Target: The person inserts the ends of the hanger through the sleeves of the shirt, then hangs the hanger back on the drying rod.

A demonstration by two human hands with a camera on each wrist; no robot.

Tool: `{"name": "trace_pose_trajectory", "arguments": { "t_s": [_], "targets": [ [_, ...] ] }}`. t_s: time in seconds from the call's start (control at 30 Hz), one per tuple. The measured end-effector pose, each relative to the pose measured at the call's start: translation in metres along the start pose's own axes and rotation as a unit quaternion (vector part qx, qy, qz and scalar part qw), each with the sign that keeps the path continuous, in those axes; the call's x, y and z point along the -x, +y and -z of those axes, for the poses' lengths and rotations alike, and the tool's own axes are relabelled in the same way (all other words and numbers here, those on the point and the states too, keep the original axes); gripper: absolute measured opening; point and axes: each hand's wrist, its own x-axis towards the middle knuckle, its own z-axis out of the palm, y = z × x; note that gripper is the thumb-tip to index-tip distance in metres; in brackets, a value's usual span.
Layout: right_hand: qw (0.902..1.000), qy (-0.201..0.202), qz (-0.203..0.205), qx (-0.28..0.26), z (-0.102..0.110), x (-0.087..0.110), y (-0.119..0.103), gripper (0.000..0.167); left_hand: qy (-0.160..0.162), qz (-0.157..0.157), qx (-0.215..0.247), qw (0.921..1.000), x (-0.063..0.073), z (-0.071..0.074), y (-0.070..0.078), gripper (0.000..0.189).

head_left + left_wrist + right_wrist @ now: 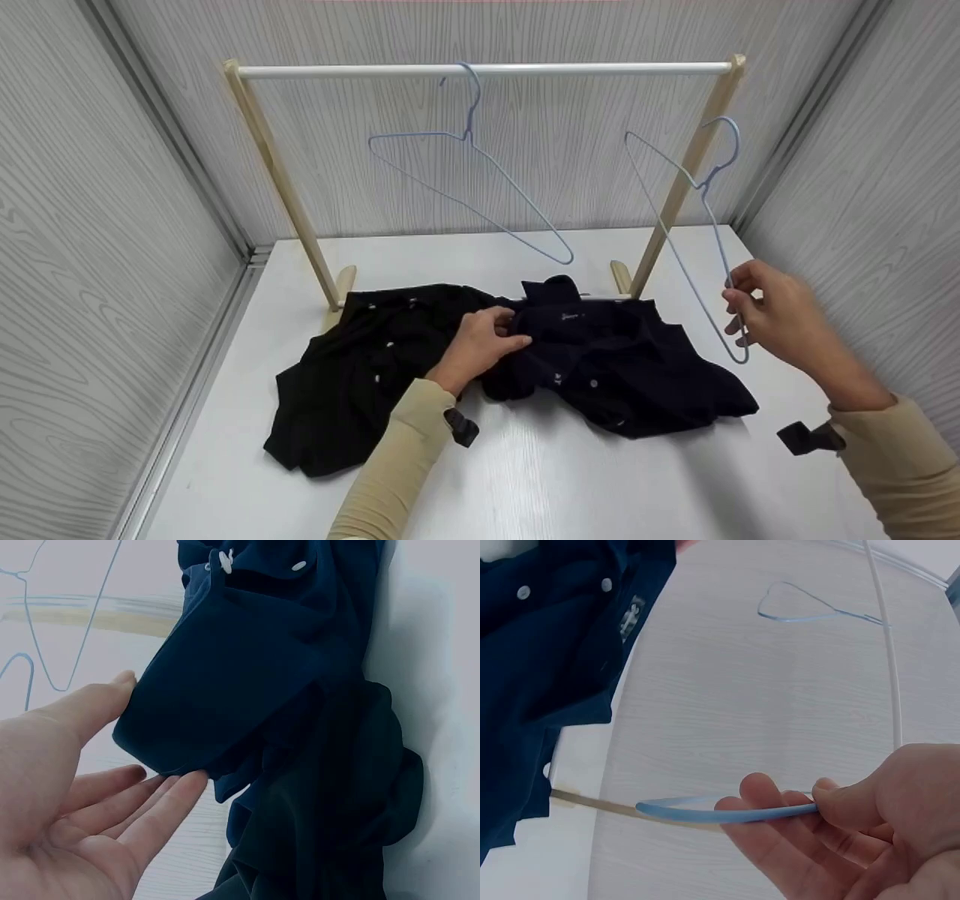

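Hanger (686, 814) was pinched in right hand (780, 319), roughly 3 o'clock; left hand (476, 343) had navy shirt (637, 367) pinched too, around 6.

Brightly, diffusely lit in the head view; softly shadowed and faintly glossy on the white worktop (600, 487); crushed toward black across the navy shirt (660, 375). Hazier and bluer in both wrist views; slightly bowed along the white rail (892, 675) in the right one.

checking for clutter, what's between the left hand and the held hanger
The navy button-up shirt lies between the left hand and the wire hanger in the right hand, as the head view shows.
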Motion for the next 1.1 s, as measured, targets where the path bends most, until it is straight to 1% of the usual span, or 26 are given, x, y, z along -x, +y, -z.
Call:
{"name": "trace_pose_trajectory", "arguments": {
  "t_s": [0.23, 0.3, 0.4, 0.57, 0.73, 0.93, 1.1],
  "targets": [
    [0.9961, 0.020, 0.024, 0.082, 0.012, 0.010, 0.009, 0.010, 0.036, -0.013, -0.011, 0.9992, -0.001, -0.001, -0.001, 0.048],
    [0.9949, 0.019, 0.019, 0.097, 0.016, 0.013, 0.012, 0.008, 0.041, -0.014, -0.012, 0.9990, -0.001, -0.001, -0.002, 0.046],
    [0.9932, 0.016, 0.009, 0.115, 0.020, 0.016, 0.015, 0.005, 0.044, -0.013, -0.012, 0.9989, -0.001, -0.001, -0.002, 0.045],
    [0.9908, -0.001, 0.003, 0.135, 0.024, 0.019, 0.017, 0.011, 0.041, -0.011, -0.015, 0.9990, 0.000, -0.002, -0.002, 0.046],
    [0.9865, -0.007, 0.015, 0.163, 0.026, 0.021, 0.019, 0.014, 0.040, -0.009, -0.017, 0.9990, 0.001, -0.002, -0.002, 0.046],
    [0.9784, -0.008, 0.032, 0.204, 0.027, 0.022, 0.022, 0.018, 0.037, 0.002, -0.022, 0.9991, 0.002, -0.002, -0.003, 0.046],
    [0.9753, -0.010, 0.033, 0.218, 0.030, 0.025, 0.025, 0.020, 0.045, 0.000, -0.030, 0.9986, 0.000, -0.002, -0.004, 0.046]
  ]
}}
